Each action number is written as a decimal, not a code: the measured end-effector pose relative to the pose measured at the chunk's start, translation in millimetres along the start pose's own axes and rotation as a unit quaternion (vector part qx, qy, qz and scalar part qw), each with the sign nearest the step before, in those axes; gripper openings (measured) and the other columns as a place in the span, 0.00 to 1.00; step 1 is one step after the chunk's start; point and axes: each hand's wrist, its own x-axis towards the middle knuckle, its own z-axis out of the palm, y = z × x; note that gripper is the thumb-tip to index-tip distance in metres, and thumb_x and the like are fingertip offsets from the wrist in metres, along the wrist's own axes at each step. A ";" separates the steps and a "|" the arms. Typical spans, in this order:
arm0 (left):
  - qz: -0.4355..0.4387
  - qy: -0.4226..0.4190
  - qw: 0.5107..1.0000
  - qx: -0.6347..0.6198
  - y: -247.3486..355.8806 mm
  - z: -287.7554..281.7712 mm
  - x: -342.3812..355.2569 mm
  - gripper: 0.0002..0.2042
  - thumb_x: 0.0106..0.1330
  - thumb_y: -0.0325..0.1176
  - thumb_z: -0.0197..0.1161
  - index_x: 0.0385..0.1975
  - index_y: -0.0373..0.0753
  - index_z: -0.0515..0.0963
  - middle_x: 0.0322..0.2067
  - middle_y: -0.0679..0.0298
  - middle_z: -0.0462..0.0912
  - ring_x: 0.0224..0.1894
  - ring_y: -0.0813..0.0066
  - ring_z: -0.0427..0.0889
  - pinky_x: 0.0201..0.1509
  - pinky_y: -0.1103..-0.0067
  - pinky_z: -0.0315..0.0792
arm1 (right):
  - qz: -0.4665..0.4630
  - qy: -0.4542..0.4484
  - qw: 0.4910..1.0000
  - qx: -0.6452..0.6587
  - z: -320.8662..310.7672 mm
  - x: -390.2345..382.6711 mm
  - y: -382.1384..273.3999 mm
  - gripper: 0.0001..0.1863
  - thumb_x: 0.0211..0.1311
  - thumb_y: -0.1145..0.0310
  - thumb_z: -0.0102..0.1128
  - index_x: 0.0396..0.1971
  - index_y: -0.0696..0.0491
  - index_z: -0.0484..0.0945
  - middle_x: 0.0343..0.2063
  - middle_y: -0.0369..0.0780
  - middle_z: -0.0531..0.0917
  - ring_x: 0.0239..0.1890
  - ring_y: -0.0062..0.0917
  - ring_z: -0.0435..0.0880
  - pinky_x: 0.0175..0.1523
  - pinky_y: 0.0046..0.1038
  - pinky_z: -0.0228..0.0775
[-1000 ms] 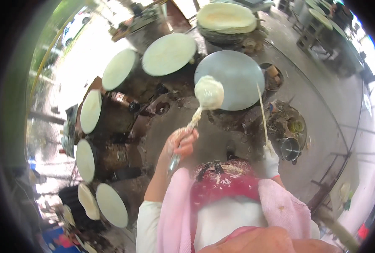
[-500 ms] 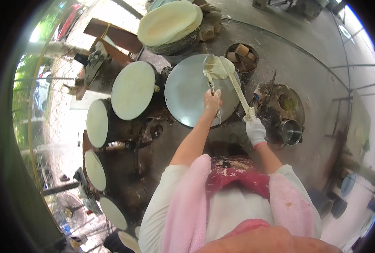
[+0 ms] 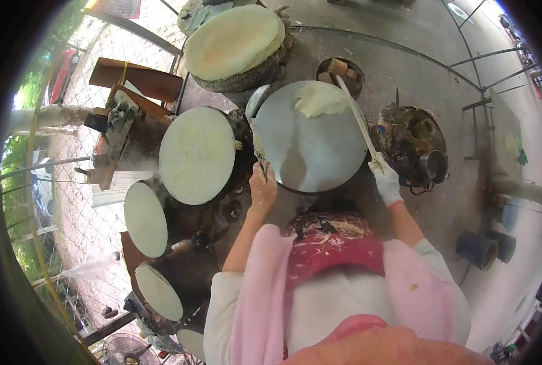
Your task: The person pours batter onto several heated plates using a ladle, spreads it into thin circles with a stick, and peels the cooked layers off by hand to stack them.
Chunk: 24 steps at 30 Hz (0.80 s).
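Ladle (image 3: 256, 104) shifted left, pointing away (axis fore-aft)

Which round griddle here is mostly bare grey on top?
The grey griddle between the left hand and the gloved right hand: one pale patch lies near its far edge, while the left griddles look pale all over.

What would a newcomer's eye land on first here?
The big grey round plate in the middle, with pale batter toward its far right. At its left rim the bare left hand holds a ladle; at its right, the gloved right hand holds a stick. Pale discs curve down the left.
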 end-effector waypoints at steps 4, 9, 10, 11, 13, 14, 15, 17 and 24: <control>-0.132 -0.051 0.988 -0.058 -29.2 -23.4 -20.0 0.07 0.64 0.28 0.54 0.36 0.31 0.71 0.25 0.56 0.77 0.26 0.65 0.75 0.33 0.74 0.69 | 0.235 -0.191 0.940 0.161 47.6 -14.6 -68.0 0.21 0.61 0.62 0.58 0.54 0.50 0.74 0.20 0.27 0.71 0.14 0.09 0.61 0.16 0.15 0.51; -0.173 0.009 0.966 -0.192 12.1 -53.0 -43.4 0.05 0.70 0.31 0.48 0.37 0.38 0.68 0.16 0.70 0.64 0.10 0.82 0.63 0.12 0.85 0.55 | -0.038 -0.156 0.987 -0.002 20.2 18.6 -37.5 0.20 0.60 0.68 0.60 0.51 0.58 0.74 0.41 0.37 0.82 0.41 0.14 0.77 0.50 0.19 0.68; -0.141 0.014 0.967 -0.214 9.0 -55.6 -48.2 0.05 0.70 0.31 0.48 0.38 0.38 0.67 0.15 0.69 0.64 0.07 0.82 0.60 0.10 0.84 0.54 | -0.025 -0.116 0.993 0.022 11.0 29.3 -22.6 0.20 0.60 0.68 0.59 0.52 0.58 0.73 0.39 0.35 0.82 0.39 0.13 0.77 0.49 0.18 0.68; -0.145 0.018 0.966 -0.212 10.4 -56.4 -50.2 0.05 0.70 0.31 0.48 0.38 0.38 0.67 0.15 0.69 0.64 0.07 0.82 0.60 0.10 0.84 0.54 | -0.007 -0.078 0.996 0.044 7.5 32.1 -23.9 0.20 0.61 0.68 0.58 0.53 0.58 0.73 0.38 0.34 0.82 0.38 0.13 0.77 0.48 0.17 0.68; -0.224 0.026 0.948 -0.226 15.0 -57.4 -55.0 0.04 0.69 0.31 0.50 0.35 0.39 0.68 0.17 0.71 0.66 0.13 0.86 0.62 0.15 0.87 0.56 | 0.058 -0.193 0.979 0.021 15.8 39.8 -27.6 0.22 0.62 0.65 0.57 0.55 0.55 0.72 0.33 0.32 0.80 0.34 0.12 0.74 0.40 0.15 0.68; -0.260 0.031 0.936 -0.235 17.7 -57.1 -56.0 0.03 0.69 0.31 0.51 0.33 0.39 0.69 0.18 0.72 0.66 0.15 0.88 0.62 0.17 0.89 0.57 | 0.145 -0.239 0.959 0.040 26.4 36.7 -50.0 0.22 0.61 0.64 0.58 0.54 0.55 0.73 0.34 0.32 0.80 0.35 0.12 0.74 0.40 0.16 0.68; -0.264 0.034 0.935 -0.233 19.5 -56.6 -59.2 0.03 0.69 0.31 0.51 0.33 0.39 0.69 0.18 0.72 0.66 0.15 0.88 0.62 0.17 0.89 0.57 | 0.178 -0.263 0.947 0.050 31.9 36.6 -52.3 0.21 0.61 0.65 0.58 0.53 0.55 0.73 0.35 0.33 0.80 0.36 0.13 0.75 0.42 0.16 0.68; -0.317 0.016 0.918 -0.239 23.2 -58.4 -68.0 0.03 0.68 0.30 0.52 0.33 0.39 0.70 0.19 0.73 0.67 0.18 0.88 0.63 0.19 0.88 0.57 | 0.241 -0.311 0.917 0.066 44.3 37.6 -56.7 0.20 0.60 0.66 0.59 0.52 0.55 0.75 0.37 0.34 0.80 0.38 0.15 0.76 0.46 0.17 0.67; -0.284 0.137 0.930 -0.187 -10.8 -52.9 -106.9 0.03 0.67 0.33 0.54 0.33 0.43 0.71 0.15 0.74 0.64 0.11 0.88 0.58 0.12 0.89 0.52 | 0.043 -0.279 0.959 0.037 3.5 95.8 -39.4 0.21 0.60 0.66 0.59 0.52 0.56 0.74 0.30 0.29 0.78 0.26 0.10 0.69 0.33 0.14 0.64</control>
